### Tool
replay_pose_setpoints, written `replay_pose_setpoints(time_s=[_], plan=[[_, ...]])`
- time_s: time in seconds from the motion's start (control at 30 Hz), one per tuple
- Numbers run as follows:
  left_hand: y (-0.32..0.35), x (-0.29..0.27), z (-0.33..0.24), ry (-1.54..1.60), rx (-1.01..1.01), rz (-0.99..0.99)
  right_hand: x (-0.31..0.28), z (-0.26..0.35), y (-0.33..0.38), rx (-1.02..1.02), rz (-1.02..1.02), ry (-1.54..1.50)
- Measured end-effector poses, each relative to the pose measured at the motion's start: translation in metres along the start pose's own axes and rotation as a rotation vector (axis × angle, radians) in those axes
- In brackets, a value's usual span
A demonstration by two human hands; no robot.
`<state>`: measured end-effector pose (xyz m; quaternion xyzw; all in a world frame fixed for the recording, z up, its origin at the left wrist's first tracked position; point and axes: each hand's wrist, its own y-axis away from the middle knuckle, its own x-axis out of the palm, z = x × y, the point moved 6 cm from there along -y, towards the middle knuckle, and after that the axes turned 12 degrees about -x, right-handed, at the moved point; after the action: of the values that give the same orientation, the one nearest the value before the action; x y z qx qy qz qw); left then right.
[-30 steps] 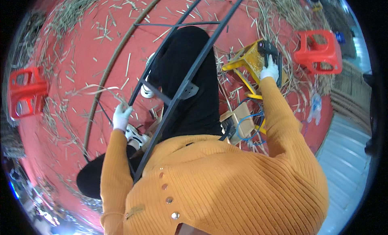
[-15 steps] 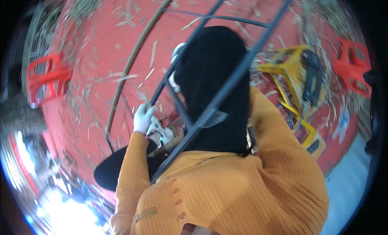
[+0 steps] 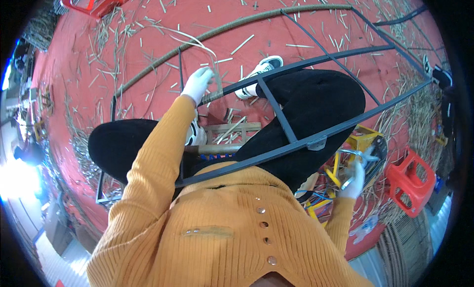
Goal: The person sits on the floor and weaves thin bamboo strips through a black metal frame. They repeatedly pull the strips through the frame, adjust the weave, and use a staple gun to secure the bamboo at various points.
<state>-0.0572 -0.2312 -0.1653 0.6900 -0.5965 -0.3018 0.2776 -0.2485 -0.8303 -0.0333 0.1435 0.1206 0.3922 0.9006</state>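
A dark metal frame (image 3: 284, 120) of long bars and crosspieces lies across my lap. Its curved outer rail (image 3: 237, 23) is wound with tan cane. My left hand (image 3: 198, 84), in a white glove, is closed at the bar's wrapped end, with its fingertips on a pale cane strip (image 3: 215, 56) that loops up from the winding. Low on the right, my gloved right hand (image 3: 354, 182) reaches beside a yellow stand (image 3: 364, 137) holding a black power tool (image 3: 379, 149). Shiny metal shows by its fingers, but blur hides their grip.
Cut cane strips litter the red floor covering (image 3: 163, 45). A red plastic stool (image 3: 412, 182) stands at the right, another red stool (image 3: 94, 1) at the upper left. Between my feet lies a small wooden frame (image 3: 234, 127). Another person's dark-clothed leg (image 3: 443, 82) is at the right edge.
My view has swung, and the frame now lies more level across my lap. The left hand has shifted from a bare bar to the cane-wrapped part. My right hand has come into view by the yellow stand.
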Motion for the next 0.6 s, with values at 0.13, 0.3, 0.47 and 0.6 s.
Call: replay_pose_setpoints(time_s=[0.13, 0.3, 0.47, 0.6], plan=[[-0.009, 0.017, 0.011, 0.102, -0.092, 0.135, 0.054, 0.159, 0.019, -0.489, 0.267, -0.263], [-0.016, 0.013, 0.013, 0.160, -0.054, -0.022, 0.246, 0.238, 0.032, -0.849, 0.774, 0.264], [-0.010, 0.023, 0.011, 0.092, 0.002, 0.168, 0.421, 0.154, 0.080, -1.234, 1.366, 1.055], [-0.005, 0.014, 0.011, 0.217, 0.066, 0.035, 0.470, 0.072, 0.092, -1.264, 1.756, 1.582]])
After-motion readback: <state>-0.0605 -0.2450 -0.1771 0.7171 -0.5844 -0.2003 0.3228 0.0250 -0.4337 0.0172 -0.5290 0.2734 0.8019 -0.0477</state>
